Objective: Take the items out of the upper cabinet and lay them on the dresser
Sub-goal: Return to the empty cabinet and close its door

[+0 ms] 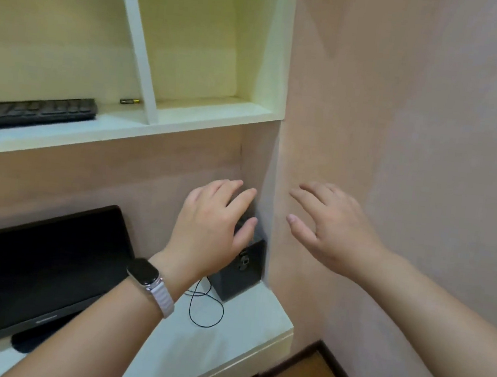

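Head view: my left hand (215, 221) and right hand (332, 229) hover open, holding nothing. Keyboard (33, 112) and battery (129, 101) lie on the cabinet shelf (118, 127), up-left of both hands.

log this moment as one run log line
left hand: open, over black speaker | right hand: open, empty | keyboard, battery: on shelf

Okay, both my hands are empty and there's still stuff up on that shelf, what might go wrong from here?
The battery lies loose beside the keyboard; dragging the keyboard out might roll it off the shelf. The keyboard is long, so a one-handed lift may tip it. On the dresser, the thin black cable loops where things could land.
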{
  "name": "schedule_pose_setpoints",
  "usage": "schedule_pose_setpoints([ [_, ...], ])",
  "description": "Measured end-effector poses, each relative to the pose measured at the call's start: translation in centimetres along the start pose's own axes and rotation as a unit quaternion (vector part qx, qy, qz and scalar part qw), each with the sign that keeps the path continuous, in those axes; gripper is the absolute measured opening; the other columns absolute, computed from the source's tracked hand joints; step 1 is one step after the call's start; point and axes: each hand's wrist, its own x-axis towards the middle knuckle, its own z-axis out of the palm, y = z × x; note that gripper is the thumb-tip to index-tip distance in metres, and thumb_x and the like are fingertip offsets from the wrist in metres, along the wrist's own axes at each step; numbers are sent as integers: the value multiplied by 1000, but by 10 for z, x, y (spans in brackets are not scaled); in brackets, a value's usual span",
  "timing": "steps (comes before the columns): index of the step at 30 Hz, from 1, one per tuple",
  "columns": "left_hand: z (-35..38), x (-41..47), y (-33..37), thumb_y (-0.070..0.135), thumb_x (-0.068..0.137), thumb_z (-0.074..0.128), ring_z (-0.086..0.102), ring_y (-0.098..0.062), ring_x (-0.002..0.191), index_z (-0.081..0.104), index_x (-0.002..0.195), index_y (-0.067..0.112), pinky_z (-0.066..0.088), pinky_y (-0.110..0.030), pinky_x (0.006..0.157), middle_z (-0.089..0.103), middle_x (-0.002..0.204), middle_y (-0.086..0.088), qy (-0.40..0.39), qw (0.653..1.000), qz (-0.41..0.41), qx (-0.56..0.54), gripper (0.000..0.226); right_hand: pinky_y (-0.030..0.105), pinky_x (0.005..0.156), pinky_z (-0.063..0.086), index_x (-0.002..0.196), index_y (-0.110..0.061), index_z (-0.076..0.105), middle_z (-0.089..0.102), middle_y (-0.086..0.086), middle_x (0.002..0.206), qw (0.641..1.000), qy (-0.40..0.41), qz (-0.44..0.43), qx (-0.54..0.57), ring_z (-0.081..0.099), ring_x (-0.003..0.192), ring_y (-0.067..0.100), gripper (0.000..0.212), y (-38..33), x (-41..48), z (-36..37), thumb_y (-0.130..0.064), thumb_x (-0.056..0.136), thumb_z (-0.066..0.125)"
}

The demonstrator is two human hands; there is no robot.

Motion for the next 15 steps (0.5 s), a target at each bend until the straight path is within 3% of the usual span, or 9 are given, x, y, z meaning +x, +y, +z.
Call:
schedule_pose_setpoints([
  [9,19,110,-14,40,87,56,56,-30,117,62,125,15,44,-44,94,60,128,-9,16,996,-54,62,45,41,89,48,125,-11,62,62,9,125,991,75,-45,101,58,110,31,53,74,115,11,-46,90,43],
  [15,10,160,-43,41,86,52,59,-33,110,65,119,15,45,-43,87,63,124,-11,57,986,-69,138,44,38,98,42,130,-9,57,60,6,127,974,110,-92,176,53,116,27,56,105,190,3,-47,90,43],
])
